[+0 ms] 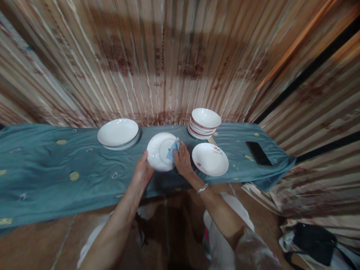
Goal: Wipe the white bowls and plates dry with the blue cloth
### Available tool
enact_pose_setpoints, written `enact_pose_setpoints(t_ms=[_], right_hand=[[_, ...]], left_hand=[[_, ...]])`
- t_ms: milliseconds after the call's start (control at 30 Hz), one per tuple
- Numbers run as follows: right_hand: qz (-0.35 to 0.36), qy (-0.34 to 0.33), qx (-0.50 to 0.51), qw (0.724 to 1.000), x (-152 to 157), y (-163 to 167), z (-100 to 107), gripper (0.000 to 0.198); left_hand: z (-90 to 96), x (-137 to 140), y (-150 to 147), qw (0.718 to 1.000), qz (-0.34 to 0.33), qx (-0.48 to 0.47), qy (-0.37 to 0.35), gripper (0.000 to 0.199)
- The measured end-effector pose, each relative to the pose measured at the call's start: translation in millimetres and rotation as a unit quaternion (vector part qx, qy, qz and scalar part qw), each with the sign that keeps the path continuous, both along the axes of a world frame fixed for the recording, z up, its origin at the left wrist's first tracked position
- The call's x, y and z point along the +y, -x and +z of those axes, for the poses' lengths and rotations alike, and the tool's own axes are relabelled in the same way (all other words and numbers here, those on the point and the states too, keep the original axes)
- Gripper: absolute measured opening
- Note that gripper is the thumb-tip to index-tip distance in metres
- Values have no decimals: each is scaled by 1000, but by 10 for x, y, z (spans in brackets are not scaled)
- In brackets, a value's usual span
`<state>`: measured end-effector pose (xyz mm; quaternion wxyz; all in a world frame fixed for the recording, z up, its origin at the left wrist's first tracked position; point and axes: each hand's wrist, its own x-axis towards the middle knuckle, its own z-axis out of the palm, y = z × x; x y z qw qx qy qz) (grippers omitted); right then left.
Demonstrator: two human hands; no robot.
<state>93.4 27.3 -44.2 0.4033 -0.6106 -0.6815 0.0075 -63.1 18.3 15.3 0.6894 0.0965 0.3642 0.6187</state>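
Observation:
A white plate [154,152] is held up over the cloth with its underside and round foot ring facing me. My left hand [143,168] grips its rim at the lower left. My right hand [183,159] is closed on a light blue cloth [172,150], which presses against the plate's underside at the right. To the right lies a white plate with small red flowers [210,159]. Behind that one stands a stack of bowls [206,118], some with red bands. At the left rests a stack of larger white plates [118,133].
A teal patterned cloth [84,161] covers the long, narrow table. A black phone [258,153] lies near its right end. Pleated curtains [168,56] hang close behind and at the right. A black bag [315,242] sits low at the right.

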Motion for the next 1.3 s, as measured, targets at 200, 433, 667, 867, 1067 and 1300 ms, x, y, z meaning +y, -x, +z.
enact_pose_setpoints(t_ms=[200,433,667,867,1067,1300], right_hand=[[8,1,37,999,-142,30,-245,56],[2,29,4,1000,-352,54,-314,63],[29,62,-61,996,-508,45,-297,67],[56,94,-162,981,-592,5,-126,70],[83,93,-236,964,-738,55,-85,62],[163,28,-305,938,-988,101,131,52]], left_hand=[[6,19,11,1000,-10,-5,24,43],[6,29,-5,1000,-6,-10,17,43],[19,54,15,999,0,2,45,41],[45,40,15,999,13,-12,51,41],[60,46,7,997,18,-4,71,42],[80,38,20,998,19,-6,65,39]])
